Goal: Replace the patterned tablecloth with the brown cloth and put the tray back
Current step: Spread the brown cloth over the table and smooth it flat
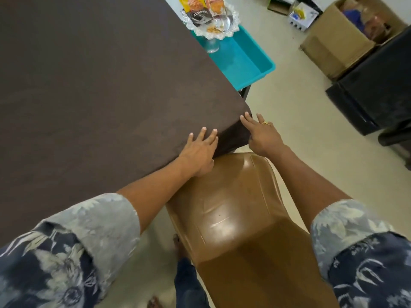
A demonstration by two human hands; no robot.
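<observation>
The brown cloth (93, 81) lies flat over the whole table top and hangs over its near corner. My left hand (199, 152) rests flat on the cloth at the table's near edge, fingers spread. My right hand (261, 134), wearing a ring, touches the hanging cloth at the corner with fingers extended. A silver lace-edged tray (226, 27) with snack packets stands on a glass pedestal at the top, beyond the table's far edge. The patterned tablecloth is not in view.
A teal plastic bin (246, 58) sits beside the tray past the table. A brown plastic chair (233, 210) stands right below my hands. Cardboard boxes (333, 45) and a black cabinet (378, 90) stand on the floor at the right.
</observation>
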